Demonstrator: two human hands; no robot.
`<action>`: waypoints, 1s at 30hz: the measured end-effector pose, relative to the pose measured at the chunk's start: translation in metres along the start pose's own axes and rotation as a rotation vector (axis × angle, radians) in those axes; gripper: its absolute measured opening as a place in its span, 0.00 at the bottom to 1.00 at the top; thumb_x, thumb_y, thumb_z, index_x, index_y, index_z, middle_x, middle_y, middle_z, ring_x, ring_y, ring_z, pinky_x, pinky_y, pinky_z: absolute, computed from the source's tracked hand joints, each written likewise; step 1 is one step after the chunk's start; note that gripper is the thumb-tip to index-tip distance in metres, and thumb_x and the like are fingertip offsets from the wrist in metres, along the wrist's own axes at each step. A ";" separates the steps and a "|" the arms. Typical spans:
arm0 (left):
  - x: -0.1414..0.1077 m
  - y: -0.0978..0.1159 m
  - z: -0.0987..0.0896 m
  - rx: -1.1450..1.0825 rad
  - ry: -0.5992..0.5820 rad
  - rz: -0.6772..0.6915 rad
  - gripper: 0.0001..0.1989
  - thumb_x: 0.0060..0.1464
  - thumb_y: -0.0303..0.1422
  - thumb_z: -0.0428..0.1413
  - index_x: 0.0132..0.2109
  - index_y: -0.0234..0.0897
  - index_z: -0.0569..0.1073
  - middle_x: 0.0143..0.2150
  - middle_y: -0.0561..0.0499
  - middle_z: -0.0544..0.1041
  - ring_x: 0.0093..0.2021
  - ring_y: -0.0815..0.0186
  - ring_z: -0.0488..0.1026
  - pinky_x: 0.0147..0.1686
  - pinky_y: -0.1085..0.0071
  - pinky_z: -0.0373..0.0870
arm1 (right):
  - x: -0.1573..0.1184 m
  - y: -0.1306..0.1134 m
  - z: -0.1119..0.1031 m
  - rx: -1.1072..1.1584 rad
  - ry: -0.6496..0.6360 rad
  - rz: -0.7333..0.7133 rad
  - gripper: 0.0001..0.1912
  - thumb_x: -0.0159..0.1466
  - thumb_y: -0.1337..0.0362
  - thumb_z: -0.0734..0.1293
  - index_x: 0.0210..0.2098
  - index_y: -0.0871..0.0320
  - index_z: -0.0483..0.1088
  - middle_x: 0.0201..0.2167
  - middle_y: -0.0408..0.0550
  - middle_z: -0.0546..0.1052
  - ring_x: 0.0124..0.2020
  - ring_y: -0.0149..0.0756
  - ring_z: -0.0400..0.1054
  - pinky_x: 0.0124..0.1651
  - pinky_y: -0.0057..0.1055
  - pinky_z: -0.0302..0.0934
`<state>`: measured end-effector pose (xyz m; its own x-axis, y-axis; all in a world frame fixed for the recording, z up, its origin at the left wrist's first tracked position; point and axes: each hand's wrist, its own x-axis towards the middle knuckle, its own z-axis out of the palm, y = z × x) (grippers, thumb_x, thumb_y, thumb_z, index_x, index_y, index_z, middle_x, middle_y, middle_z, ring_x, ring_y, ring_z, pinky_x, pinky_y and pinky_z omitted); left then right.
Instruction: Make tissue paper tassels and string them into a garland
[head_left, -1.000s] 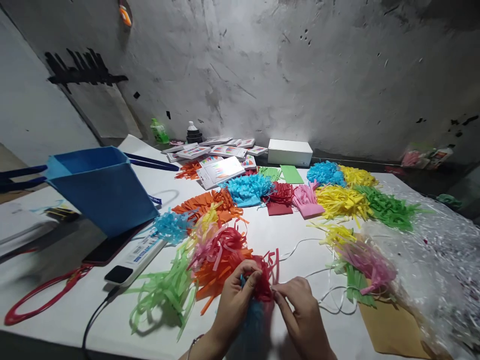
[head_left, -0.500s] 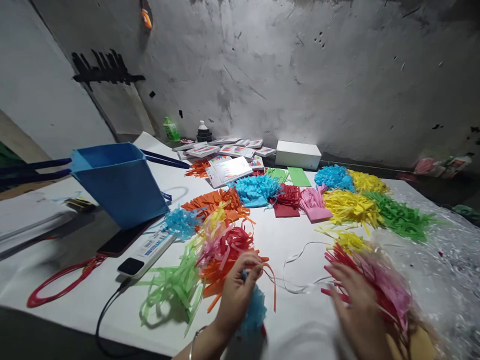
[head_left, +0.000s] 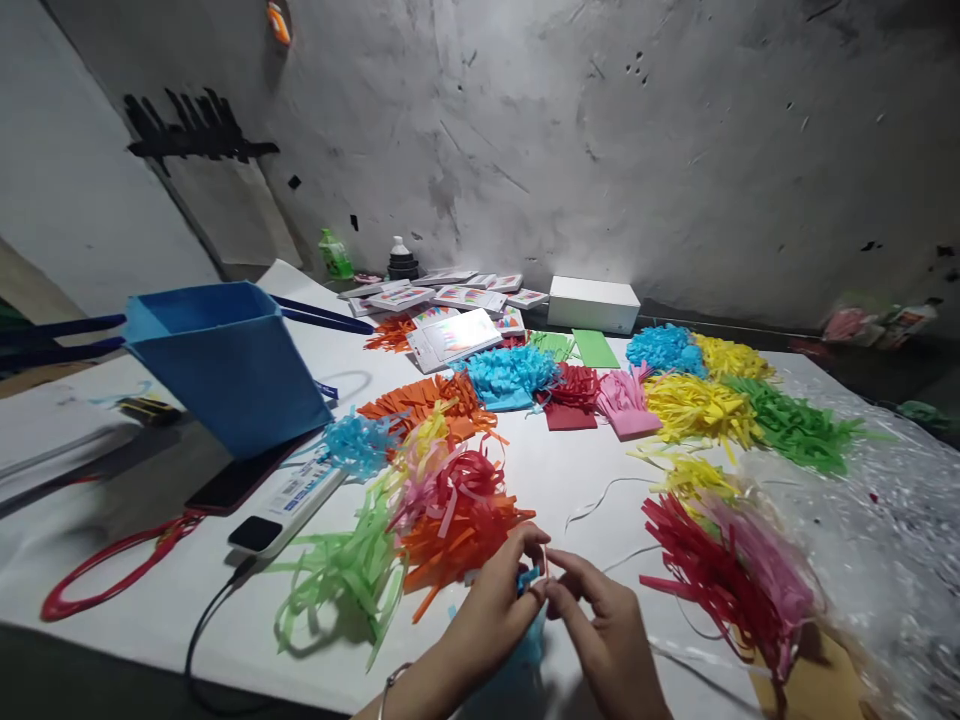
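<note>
My left hand (head_left: pixel 501 590) is closed near the table's front edge, its fingers pinching the top of a blue tissue paper tassel (head_left: pixel 529 645) that hangs beneath them. Fingertip to fingertip with it, my right hand (head_left: pixel 604 615) pinches a thin pale reddish strip (head_left: pixel 546 562) that stands up between both hands. Most of the blue tassel is hidden by my hands. Just beyond lie orange paper fringe (head_left: pixel 457 535) and a red tassel (head_left: pixel 476 480). To the right rests a bunch of red fringe (head_left: pixel 701 560) beside pink fringe (head_left: pixel 765 560).
At left stands a blue paper bag (head_left: pixel 232 370), with a white power bank (head_left: pixel 289 510) and a red cord loop (head_left: pixel 112 570) nearby. Green strips (head_left: pixel 352 570) lie left of my hands. White string (head_left: pixel 607 490) trails ahead. Bubble wrap (head_left: pixel 885 560) covers the right side; flat boxes (head_left: pixel 457 340) are piled behind.
My right hand has moved left from the red and pink fringe and now meets my left hand. The orange strip that dangled beside my left hand no longer hangs there.
</note>
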<state>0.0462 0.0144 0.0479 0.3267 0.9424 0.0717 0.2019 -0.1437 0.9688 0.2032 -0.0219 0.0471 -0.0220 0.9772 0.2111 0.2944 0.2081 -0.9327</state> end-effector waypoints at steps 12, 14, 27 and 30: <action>0.000 -0.005 -0.002 -0.479 -0.059 -0.295 0.16 0.55 0.45 0.62 0.41 0.36 0.75 0.30 0.54 0.73 0.28 0.70 0.67 0.30 0.75 0.64 | -0.001 0.005 -0.001 0.215 0.119 0.181 0.17 0.67 0.50 0.65 0.42 0.59 0.71 0.25 0.44 0.76 0.23 0.31 0.71 0.28 0.25 0.64; 0.000 -0.007 0.002 -0.595 0.015 -0.360 0.20 0.51 0.46 0.65 0.42 0.37 0.74 0.31 0.55 0.74 0.27 0.71 0.67 0.28 0.76 0.63 | -0.004 0.005 0.001 0.292 0.109 0.266 0.20 0.65 0.46 0.66 0.38 0.60 0.70 0.25 0.46 0.77 0.21 0.31 0.71 0.26 0.25 0.64; -0.004 -0.002 0.009 -0.778 0.075 -0.396 0.19 0.47 0.44 0.69 0.40 0.36 0.75 0.29 0.55 0.76 0.24 0.75 0.67 0.26 0.80 0.63 | -0.013 -0.012 0.010 0.169 0.057 0.186 0.23 0.66 0.45 0.63 0.28 0.58 0.71 0.17 0.39 0.67 0.18 0.27 0.60 0.22 0.23 0.52; -0.005 -0.004 0.009 -0.781 0.074 -0.390 0.18 0.48 0.43 0.68 0.40 0.36 0.75 0.29 0.55 0.76 0.24 0.76 0.67 0.25 0.81 0.63 | -0.014 -0.011 0.010 0.132 0.056 0.164 0.22 0.67 0.46 0.63 0.28 0.58 0.71 0.16 0.39 0.67 0.18 0.27 0.61 0.23 0.23 0.51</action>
<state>0.0519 0.0077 0.0417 0.2998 0.9022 -0.3101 -0.4125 0.4157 0.8106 0.1911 -0.0374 0.0511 0.0704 0.9953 0.0659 0.1622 0.0537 -0.9853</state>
